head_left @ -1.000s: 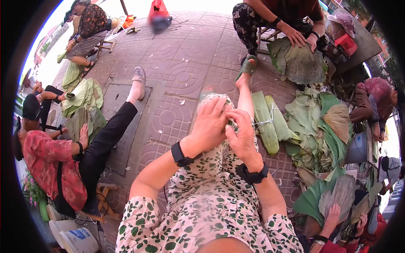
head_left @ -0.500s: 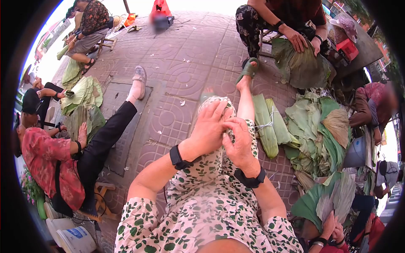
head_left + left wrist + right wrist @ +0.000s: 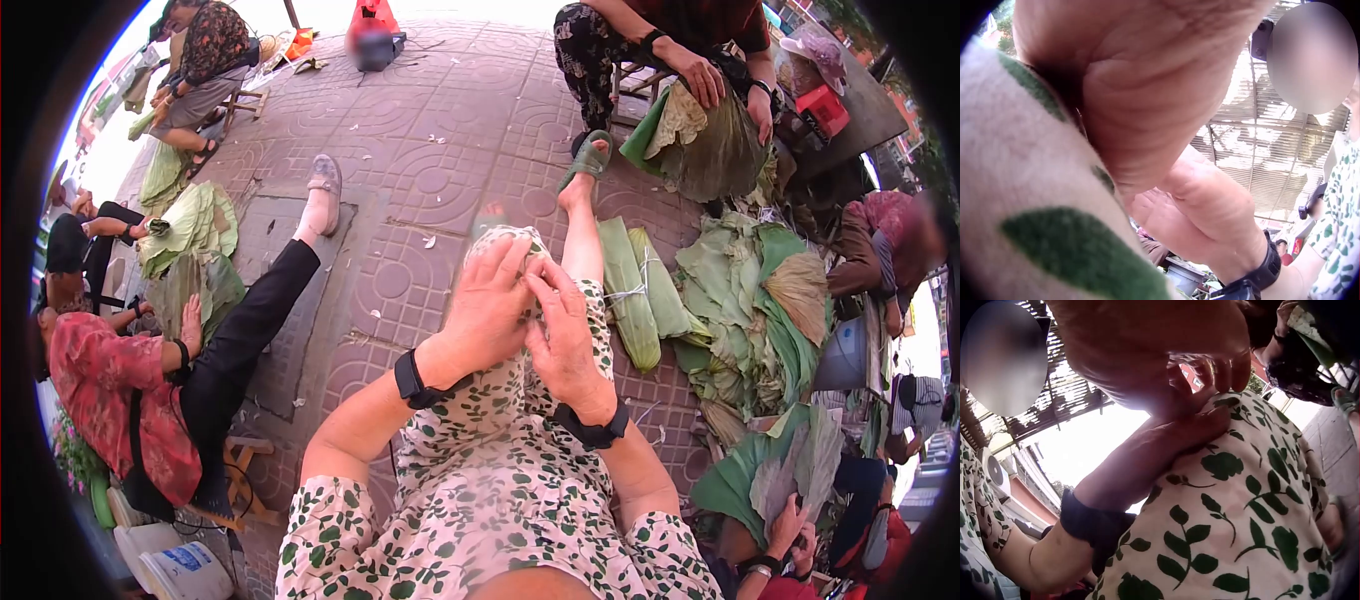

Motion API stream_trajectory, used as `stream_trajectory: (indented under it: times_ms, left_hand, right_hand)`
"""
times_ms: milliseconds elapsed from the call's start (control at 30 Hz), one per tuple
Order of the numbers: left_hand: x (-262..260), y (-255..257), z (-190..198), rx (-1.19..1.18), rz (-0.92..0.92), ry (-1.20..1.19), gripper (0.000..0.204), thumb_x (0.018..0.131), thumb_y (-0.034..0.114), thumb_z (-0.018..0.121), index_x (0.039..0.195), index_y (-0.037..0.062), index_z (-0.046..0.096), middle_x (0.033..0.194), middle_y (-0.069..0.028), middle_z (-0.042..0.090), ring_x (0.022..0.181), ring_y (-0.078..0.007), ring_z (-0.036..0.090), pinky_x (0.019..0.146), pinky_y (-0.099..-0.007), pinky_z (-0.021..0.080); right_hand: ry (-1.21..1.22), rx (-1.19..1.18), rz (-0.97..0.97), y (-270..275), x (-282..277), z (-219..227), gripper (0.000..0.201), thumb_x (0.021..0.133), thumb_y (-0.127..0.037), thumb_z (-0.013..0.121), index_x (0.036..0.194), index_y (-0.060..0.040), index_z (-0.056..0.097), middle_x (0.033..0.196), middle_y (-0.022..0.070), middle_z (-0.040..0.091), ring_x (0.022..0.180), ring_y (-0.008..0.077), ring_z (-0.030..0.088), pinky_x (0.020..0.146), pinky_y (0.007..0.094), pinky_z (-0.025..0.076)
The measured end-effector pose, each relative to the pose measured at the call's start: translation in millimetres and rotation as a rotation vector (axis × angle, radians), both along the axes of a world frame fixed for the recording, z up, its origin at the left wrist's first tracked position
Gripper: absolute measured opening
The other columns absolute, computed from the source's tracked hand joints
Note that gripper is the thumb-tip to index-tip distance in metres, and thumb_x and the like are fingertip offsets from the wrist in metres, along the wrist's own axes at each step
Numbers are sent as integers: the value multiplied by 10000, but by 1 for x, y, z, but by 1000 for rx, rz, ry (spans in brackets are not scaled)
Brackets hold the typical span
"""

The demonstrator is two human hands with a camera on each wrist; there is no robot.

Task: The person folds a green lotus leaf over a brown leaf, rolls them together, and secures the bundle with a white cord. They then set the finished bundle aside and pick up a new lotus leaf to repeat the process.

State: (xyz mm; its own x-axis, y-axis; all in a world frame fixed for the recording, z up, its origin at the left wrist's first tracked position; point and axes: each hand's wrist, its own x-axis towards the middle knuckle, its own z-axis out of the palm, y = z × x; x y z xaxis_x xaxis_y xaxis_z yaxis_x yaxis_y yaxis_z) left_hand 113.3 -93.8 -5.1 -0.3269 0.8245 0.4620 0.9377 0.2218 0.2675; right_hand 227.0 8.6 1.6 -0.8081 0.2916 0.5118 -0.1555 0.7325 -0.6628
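Observation:
My left hand (image 3: 485,310) rests on my raised knee, over white trousers (image 3: 455,385) printed with green leaves. Its fingers lie mostly straight, pointing away from me. Beside it, my right hand (image 3: 568,335) has its fingers lightly bent, their tips touching the left hand's thumb side. No object shows in either hand. In the left wrist view the heel of the left hand (image 3: 1154,94) fills the top, the right hand (image 3: 1204,206) behind it. The right wrist view has the right hand (image 3: 1154,353) arched over the left hand (image 3: 1188,434) on the knee.
Tied leaf bundles (image 3: 630,300) and a large pile of leaves (image 3: 745,300) lie on the paving at my right. People sit around me handling big leaves, one in a red shirt (image 3: 125,395) at left. White buckets (image 3: 185,570) stand at lower left.
My right hand's fingers have shifted slightly over the left hand, which stays on the knee. The person ahead at right has turned a big leaf in their hands.

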Motion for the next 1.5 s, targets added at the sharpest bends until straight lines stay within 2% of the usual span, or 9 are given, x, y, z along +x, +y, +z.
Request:
stream_trajectory:
  times_ms: [367,433,600,700,767,1100,1300,1367,1500]
  left_hand:
    - [-1,-8,0,-13,-33,-10,657,735,272,671,1331,81,471,1470,-163,247,1348,-371,244,1071,-499,243]
    - [2,-11,13,-64,-40,4,579,722,252,675,1264,114,523,1390,-165,345,1303,-368,296,1032,-508,285]
    - [1,-13,18,-176,-60,-41,637,702,274,698,1298,157,508,1434,-170,282,1333,-380,250,1044,-524,264]
    - [-2,-11,10,-195,-68,-42,683,701,306,703,1336,182,487,1488,-161,216,1366,-380,207,1062,-529,239]
    - [-4,-11,6,-159,-78,-30,682,703,308,700,1338,182,485,1492,-154,215,1366,-376,209,1063,-526,238]
    - [-4,-10,6,-182,-63,-37,680,706,315,695,1340,189,486,1490,-147,232,1368,-367,205,1068,-514,226]
    - [-3,-9,11,-179,-63,-72,658,706,310,697,1318,160,506,1493,-153,224,1367,-374,203,1074,-515,215]
    - [-3,-9,12,-164,-63,-78,650,706,310,699,1309,152,515,1492,-154,224,1367,-374,202,1075,-514,214]
    - [-1,-10,14,-194,-52,-64,642,705,311,701,1298,143,525,1493,-147,226,1366,-371,204,1079,-513,211]
  right_hand:
    - [5,-50,148,-13,14,0,505,737,79,551,1236,17,501,1286,194,470,1119,355,485,969,409,392]
    - [-8,-14,123,0,12,0,501,749,77,542,1243,10,497,1220,185,492,1063,349,511,923,389,424]
    - [-42,-119,-114,15,6,-2,525,767,86,534,1276,-36,495,1050,130,535,916,237,566,796,333,487]
    - [-131,-183,16,10,2,-6,514,777,93,515,1274,-37,501,1010,131,542,894,253,563,775,337,475]
    - [-173,-78,103,4,2,-7,577,747,62,540,1307,-64,481,1021,156,525,928,328,537,779,379,460]
    - [-85,-80,239,2,13,-13,616,729,71,565,1321,-75,478,984,136,543,889,329,512,785,394,441]
    - [-138,-137,129,5,7,-5,553,763,112,541,1294,-32,498,910,129,580,822,270,575,750,338,474]
    - [-168,-373,34,4,5,-8,540,791,114,522,1311,-26,481,935,133,599,826,231,599,749,309,483]
    - [-212,-347,17,8,6,-15,544,806,120,505,1330,-21,461,992,138,603,855,198,607,757,286,483]
